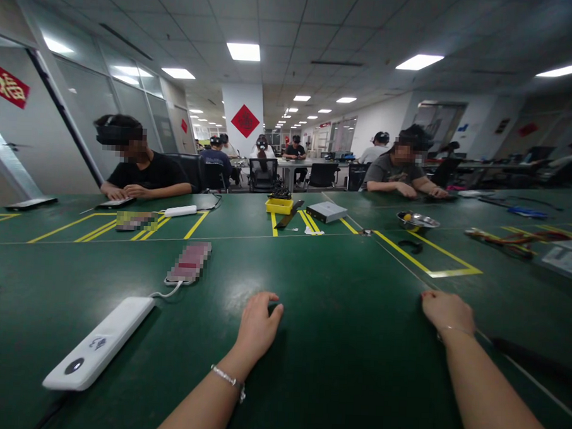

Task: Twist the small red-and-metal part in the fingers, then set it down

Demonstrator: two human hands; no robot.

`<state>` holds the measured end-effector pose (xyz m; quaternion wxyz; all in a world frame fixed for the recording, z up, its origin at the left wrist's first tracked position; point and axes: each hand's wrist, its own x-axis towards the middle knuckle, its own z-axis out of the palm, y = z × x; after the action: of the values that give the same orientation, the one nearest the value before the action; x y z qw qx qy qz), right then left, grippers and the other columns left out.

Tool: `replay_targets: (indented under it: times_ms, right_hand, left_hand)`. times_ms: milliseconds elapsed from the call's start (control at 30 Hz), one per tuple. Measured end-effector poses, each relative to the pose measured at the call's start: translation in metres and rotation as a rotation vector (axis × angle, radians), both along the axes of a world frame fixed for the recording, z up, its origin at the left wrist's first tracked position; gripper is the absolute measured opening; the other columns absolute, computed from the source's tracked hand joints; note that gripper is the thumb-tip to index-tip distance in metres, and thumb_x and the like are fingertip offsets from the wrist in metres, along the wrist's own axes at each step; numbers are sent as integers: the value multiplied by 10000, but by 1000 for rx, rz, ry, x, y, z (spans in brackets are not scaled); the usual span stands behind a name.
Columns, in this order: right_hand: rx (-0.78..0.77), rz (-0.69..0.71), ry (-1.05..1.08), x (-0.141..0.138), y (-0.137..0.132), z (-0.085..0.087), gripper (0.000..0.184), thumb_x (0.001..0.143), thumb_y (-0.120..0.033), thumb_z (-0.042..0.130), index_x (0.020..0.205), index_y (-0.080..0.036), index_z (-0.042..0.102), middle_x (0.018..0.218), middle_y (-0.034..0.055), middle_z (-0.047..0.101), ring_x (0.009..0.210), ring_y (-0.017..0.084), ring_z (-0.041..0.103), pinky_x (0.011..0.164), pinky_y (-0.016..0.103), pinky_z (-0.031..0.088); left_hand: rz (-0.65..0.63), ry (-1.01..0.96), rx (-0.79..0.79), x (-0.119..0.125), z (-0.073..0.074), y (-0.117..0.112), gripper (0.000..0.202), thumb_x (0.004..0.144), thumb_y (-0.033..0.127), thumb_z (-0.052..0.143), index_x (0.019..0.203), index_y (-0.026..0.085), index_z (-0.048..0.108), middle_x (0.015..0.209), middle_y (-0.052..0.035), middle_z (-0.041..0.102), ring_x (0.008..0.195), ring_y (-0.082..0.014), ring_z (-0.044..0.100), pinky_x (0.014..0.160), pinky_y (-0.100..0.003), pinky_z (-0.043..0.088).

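With no handling visibly under way, our left hand (261, 324) rests loose and empty on the table (343, 305), our right hand (447, 313) curls so we cannot tell its grip, and left of both the phone (189, 263) lies already cabled to the power bank (105, 339).

Phone (189, 264) beyond power bank (105, 339), left of the hands (257, 324)
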<state>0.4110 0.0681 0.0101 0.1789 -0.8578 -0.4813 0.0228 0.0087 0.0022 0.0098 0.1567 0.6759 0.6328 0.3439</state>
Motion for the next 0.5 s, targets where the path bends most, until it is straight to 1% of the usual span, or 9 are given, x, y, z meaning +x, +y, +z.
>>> replay_targets:
  times_ms: [67,100,167,200,233,267,333,433,500]
  right_hand:
    - [4,-29,-7,-2,0,2,415,750,-326,312,954,-159,631,1001,187,569,900,336,525,670,418,421]
    - [26,-41,-35,-7,0,5,418,758,-306,300,981,-149,617,1012,183,562,929,327,512,710,423,412]
    - [149,-15,-124,-24,2,12,416,769,-251,286,1026,-120,586,1039,175,545,997,302,472,816,432,363]
    - [227,36,-166,-37,2,16,410,772,-228,285,1040,-111,572,1058,166,535,1026,284,450,862,429,332]
    - [296,120,-195,-53,2,20,403,774,-213,286,1050,-110,562,1076,154,525,1048,265,432,896,420,306]
    - [348,233,-209,-72,1,23,398,779,-206,287,1058,-114,555,1092,142,518,1064,247,417,921,407,286]
    - [376,510,-187,-115,-6,25,393,794,-215,283,1075,-132,544,1123,118,506,1090,219,395,946,387,269]
    - [285,889,-110,-179,-26,19,404,814,-264,284,1130,-160,514,1219,89,458,1183,214,298,984,388,217]
    - [195,1072,-56,-210,-42,11,411,813,-308,310,1175,-204,474,1292,62,396,1228,232,227,988,426,189]
  left_hand:
    - [-1,17,0,0,-1,0,235,765,295,438,931,184,561,982,-58,594,967,-201,508,854,-360,368]
    - [-6,26,1,1,-1,0,238,767,294,437,938,188,562,984,-56,597,967,-199,511,854,-357,370]
    - [-25,44,8,1,-1,0,249,767,300,439,958,195,561,992,-54,601,969,-193,515,857,-351,371]
    - [-37,54,9,2,0,0,256,765,304,445,967,197,560,1002,-54,600,973,-191,516,862,-349,370]
    - [-50,66,9,2,1,0,265,762,308,451,978,198,558,1021,-55,596,985,-191,513,872,-349,366]
    - [-65,80,6,2,2,-1,274,760,309,456,989,199,558,1049,-56,588,1003,-192,505,887,-352,358]
    - [-100,116,-5,3,3,-2,287,759,306,458,1009,207,557,1109,-54,564,1048,-196,481,918,-362,336]
    - [-150,185,-19,4,3,-3,334,762,291,449,1083,233,522,1187,-39,517,1111,-200,435,953,-386,302]
    - [-162,238,-29,5,0,-5,381,762,286,443,1140,247,476,1232,-32,481,1156,-211,391,970,-418,273]
